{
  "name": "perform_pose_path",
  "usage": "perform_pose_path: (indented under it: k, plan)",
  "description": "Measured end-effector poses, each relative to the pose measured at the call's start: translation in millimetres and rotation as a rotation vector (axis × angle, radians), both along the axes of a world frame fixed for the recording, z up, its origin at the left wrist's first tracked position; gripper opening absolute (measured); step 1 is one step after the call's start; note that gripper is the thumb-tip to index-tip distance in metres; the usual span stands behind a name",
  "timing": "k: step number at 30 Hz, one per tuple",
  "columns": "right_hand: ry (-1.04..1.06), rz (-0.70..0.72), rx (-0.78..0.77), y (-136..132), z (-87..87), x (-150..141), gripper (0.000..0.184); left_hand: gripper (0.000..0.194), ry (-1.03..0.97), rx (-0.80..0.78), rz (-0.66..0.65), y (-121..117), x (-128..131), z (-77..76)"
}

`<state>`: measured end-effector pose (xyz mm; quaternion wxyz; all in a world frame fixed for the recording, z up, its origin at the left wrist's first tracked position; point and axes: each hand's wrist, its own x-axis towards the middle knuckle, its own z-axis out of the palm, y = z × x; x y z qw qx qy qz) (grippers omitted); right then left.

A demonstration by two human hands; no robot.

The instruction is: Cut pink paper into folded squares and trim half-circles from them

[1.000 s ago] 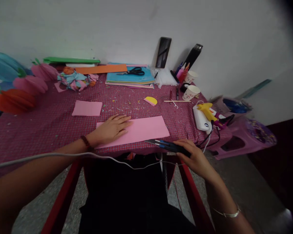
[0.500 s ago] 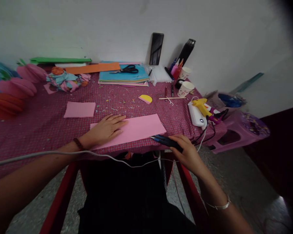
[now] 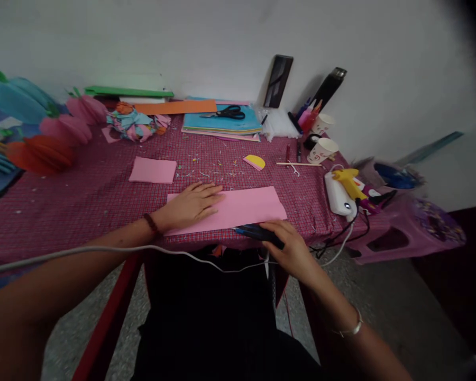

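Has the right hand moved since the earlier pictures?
Yes: judged against the yellow half-disc, the right hand has shifted left, along the near edge of the pink sheet.

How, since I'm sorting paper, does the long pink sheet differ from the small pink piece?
The long pink sheet is much bigger than the small pink piece. The left hand rests on the sheet; no hand touches the piece. The sheet lies near the cloth's front edge, the piece farther back. Both are pink and lie on the cloth.
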<state>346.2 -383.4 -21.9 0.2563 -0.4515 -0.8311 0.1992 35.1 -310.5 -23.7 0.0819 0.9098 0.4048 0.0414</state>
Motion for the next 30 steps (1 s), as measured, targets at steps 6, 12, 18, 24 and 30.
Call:
perform_pose_path:
  k: [6,12,18,24,30]
  plan:
    - [0.015,0.041,-0.042,-2.8,-0.2,-0.7,0.035,0.051,0.003,0.020,0.010,0.1,0.7,-1.6]
    - [0.014,0.024,-0.053,-7.1,0.6,1.5,0.034,0.051,0.002,0.029,0.006,-0.2,1.1,-0.8]
    - [0.018,0.040,-0.026,-1.8,0.0,-16.7,0.034,0.051,0.007,0.038,0.010,-0.7,1.6,-1.5]
    - [0.020,0.059,-0.077,-6.0,0.8,-11.5,0.033,0.050,-0.024,0.025,0.008,-1.3,2.2,-0.3]
    - [0.022,0.042,-0.061,-5.5,-0.7,-18.0,0.034,0.050,-0.005,0.035,0.005,-1.8,1.9,-0.8]
